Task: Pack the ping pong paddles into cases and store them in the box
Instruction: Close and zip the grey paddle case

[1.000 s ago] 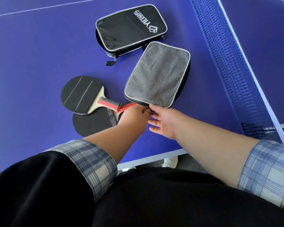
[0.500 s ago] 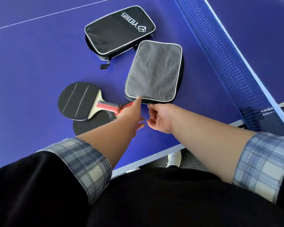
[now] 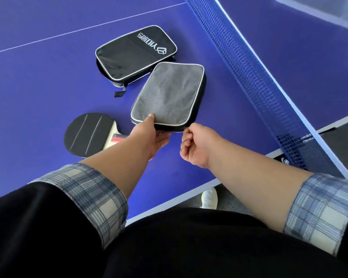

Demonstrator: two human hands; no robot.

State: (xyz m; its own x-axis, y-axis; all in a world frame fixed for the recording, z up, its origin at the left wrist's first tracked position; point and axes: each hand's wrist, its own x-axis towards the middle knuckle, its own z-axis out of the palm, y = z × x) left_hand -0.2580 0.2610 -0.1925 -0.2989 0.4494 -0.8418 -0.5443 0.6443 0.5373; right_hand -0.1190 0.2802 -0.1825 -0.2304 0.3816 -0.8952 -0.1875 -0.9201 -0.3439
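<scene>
A grey-faced paddle case (image 3: 169, 93) lies on the blue table. My left hand (image 3: 151, 135) grips its near edge, thumb on top and fingers beneath. My right hand (image 3: 197, 145) pinches the zipper pull at the case's near right corner. A second case (image 3: 135, 51), black with white lettering, lies behind it, partly unzipped. To the left, a black-rubber paddle (image 3: 88, 133) with a red-striped handle rests on the table. My left forearm hides its handle end and whatever lies under it.
The blue net (image 3: 255, 77) runs diagonally along the right. A clear plastic box (image 3: 325, 11) sits on the far side of the net at the top right. The table's white front edge (image 3: 169, 201) runs just before my body. A white shoe shows on the floor below.
My left hand has taken hold of the grey case's near edge. My right hand has slid right along that edge to its corner, fingers closed on the zipper pull.
</scene>
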